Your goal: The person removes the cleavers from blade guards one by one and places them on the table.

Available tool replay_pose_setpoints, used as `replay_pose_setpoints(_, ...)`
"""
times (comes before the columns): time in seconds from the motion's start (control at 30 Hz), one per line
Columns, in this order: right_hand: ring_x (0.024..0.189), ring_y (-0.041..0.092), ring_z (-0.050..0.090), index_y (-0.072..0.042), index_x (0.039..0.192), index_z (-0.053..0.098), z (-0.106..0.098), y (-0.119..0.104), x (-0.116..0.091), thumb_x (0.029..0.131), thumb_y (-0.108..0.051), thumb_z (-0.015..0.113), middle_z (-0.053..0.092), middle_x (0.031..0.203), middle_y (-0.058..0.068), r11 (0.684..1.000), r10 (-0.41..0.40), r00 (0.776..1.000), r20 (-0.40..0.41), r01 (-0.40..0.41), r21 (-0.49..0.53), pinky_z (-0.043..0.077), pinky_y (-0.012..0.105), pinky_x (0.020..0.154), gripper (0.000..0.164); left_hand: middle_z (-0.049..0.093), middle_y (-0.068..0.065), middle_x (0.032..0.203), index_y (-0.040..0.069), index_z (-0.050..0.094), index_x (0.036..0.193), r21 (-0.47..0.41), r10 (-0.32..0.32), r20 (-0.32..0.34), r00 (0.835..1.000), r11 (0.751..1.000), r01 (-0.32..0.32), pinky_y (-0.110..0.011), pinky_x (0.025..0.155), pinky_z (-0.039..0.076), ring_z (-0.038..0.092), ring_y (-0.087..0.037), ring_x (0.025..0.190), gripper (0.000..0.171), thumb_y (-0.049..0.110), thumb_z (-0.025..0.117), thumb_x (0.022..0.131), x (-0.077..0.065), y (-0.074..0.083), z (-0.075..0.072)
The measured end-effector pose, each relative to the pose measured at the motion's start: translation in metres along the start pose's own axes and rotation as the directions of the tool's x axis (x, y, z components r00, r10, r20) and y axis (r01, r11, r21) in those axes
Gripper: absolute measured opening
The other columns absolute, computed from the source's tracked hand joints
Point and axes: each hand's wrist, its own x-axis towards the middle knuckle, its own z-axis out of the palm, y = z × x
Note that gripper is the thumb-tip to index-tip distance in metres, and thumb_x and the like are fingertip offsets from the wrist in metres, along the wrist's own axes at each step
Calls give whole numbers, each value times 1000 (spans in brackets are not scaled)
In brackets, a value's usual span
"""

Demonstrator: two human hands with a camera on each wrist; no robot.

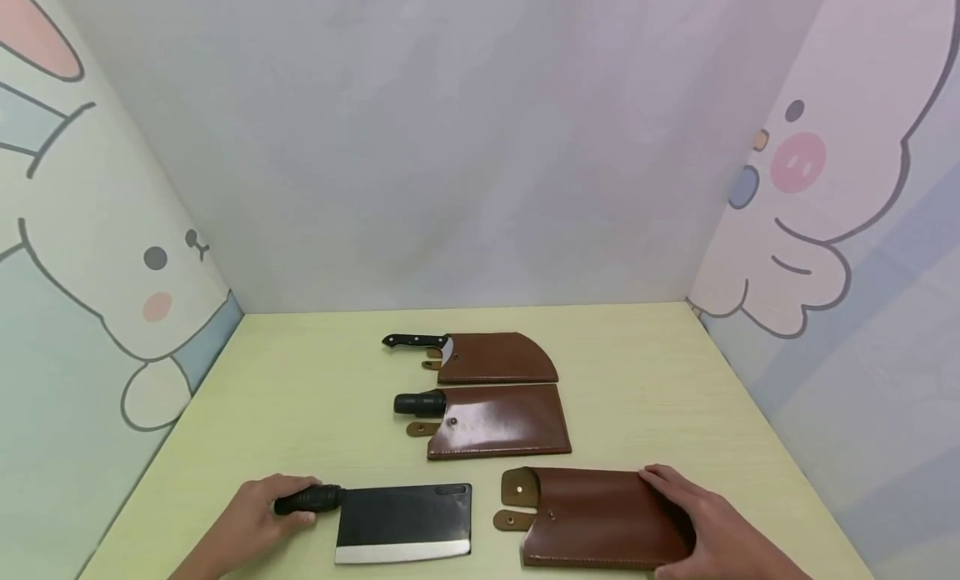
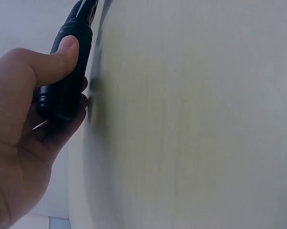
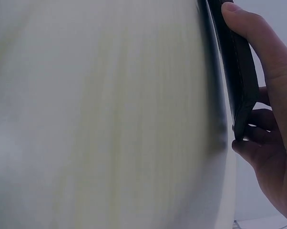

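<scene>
At the front left, a cleaver [image 1: 403,522] with a dark blade and a bright cutting edge lies with that edge toward me. My left hand [image 1: 258,517] grips its black handle [image 1: 309,499]; in the left wrist view the thumb presses on top of the handle [image 2: 69,71] and the fingers curl beneath. To the right is a brown leather knife sheath [image 1: 600,517], its strap and flap on the left end. My right hand [image 1: 708,522] holds the sheath's right end, thumb and fingers spread across its width. In the right wrist view the sheath [image 3: 239,71] appears edge-on.
Behind, a sheathed cleaver with a black handle [image 1: 420,405] sits in a brown sheath [image 1: 502,422]. Farther back, another knife with a riveted handle [image 1: 415,341] sits in a curved sheath [image 1: 498,357]. A pale wood table [image 1: 300,397] meets walls on three sides.
</scene>
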Motion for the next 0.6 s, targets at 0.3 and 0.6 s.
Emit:
replay_pose_setpoints(0.3, 130, 26, 58, -21, 157, 43, 2, 1, 0, 58, -75, 86, 49, 154, 11, 997, 11, 1000, 27, -8, -79, 58, 32, 81, 121, 76, 4, 106, 17, 78, 113, 31, -182, 113, 977, 983, 179, -37, 81, 59, 71, -21, 99, 47, 45, 86, 77, 2, 6, -3)
replay_pose_setpoints(0.6, 139, 16, 49, -23, 155, 48, -9, -3, 11, 65, -67, 86, 46, 158, 5, 993, -4, 1000, -19, 2, -115, 59, 37, 84, 107, 74, 5, 113, 19, 76, 120, 112, -278, 155, 948, 958, 263, -49, 90, 56, 69, -28, 107, 54, 53, 82, 80, 9, 14, -9)
